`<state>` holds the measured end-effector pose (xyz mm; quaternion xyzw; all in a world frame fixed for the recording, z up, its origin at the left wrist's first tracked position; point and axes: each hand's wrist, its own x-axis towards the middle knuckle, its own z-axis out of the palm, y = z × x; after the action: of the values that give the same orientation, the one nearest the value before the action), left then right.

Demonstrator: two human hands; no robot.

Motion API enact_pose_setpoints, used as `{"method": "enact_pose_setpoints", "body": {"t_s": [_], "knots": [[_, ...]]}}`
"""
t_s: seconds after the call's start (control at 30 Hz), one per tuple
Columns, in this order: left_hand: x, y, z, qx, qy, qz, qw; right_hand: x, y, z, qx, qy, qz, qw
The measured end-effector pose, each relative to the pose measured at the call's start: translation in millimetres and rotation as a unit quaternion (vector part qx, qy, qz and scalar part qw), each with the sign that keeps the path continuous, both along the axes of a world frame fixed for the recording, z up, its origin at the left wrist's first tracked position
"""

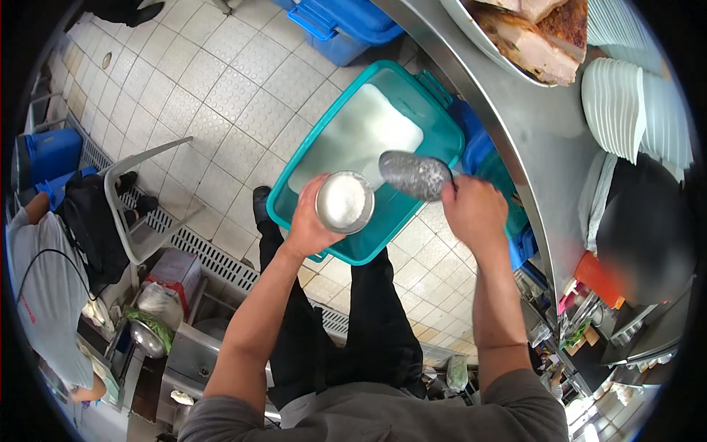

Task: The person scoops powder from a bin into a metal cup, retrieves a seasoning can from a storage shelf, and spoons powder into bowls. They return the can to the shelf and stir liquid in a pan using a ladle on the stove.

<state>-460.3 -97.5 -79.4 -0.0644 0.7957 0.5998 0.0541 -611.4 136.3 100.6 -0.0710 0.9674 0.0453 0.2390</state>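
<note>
My left hand [308, 221] is wrapped round a small round metal cup [368, 193] filled with fine white grains or powder [345, 204]. In my right hand [477, 216] is the handle of a metal scoop [416, 175], white bits clinging to its bowl. Both cup and scoop are above a teal plastic tub [364, 253] standing on the floor. Inside the tub lies a heap of the same-looking white stuff [368, 125], mostly toward the far and left sides. I cannot tell whether it is rice, salt or something else.
A steel counter [541, 125] curves along the right, bearing a dish of roasted meat [534, 37] and stacked white plates [615, 107]. A blue bin [346, 29] stands beyond the tub. At left are a chair [132, 177] and a person in a grey shirt [48, 295].
</note>
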Motion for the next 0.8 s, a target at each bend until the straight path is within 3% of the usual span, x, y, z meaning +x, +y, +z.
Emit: {"method": "enact_pose_setpoints", "body": {"t_s": [0.1,0.27,0.33,0.43,0.53,0.63,0.8], "knots": [[12,-16,2,-0.013,0.011,0.012,1.000,-21,7,-89,0.049,-0.066,-0.138,0.987],[23,-34,1,-0.029,0.016,-0.001,0.999,-12,11,-272,-0.039,-0.121,-0.240,0.963],[24,-37,-3,-0.033,0.013,-0.013,0.999,5,13,-327,-0.063,-0.135,-0.427,0.892],[25,-36,-9,-0.027,0.004,-0.005,1.000,18,0,-351,-0.056,-0.076,-0.462,0.882],[25,-36,-13,0.017,-0.019,0.040,0.999,3,-22,-333,-0.055,-0.051,-0.512,0.856],[22,-39,-17,0.047,-0.038,0.035,0.998,-4,-16,-361,-0.037,-0.022,-0.459,0.887],[24,-40,-18,0.049,-0.032,0.044,0.997,-5,-34,-354,-0.073,-0.010,-0.486,0.871]]}}
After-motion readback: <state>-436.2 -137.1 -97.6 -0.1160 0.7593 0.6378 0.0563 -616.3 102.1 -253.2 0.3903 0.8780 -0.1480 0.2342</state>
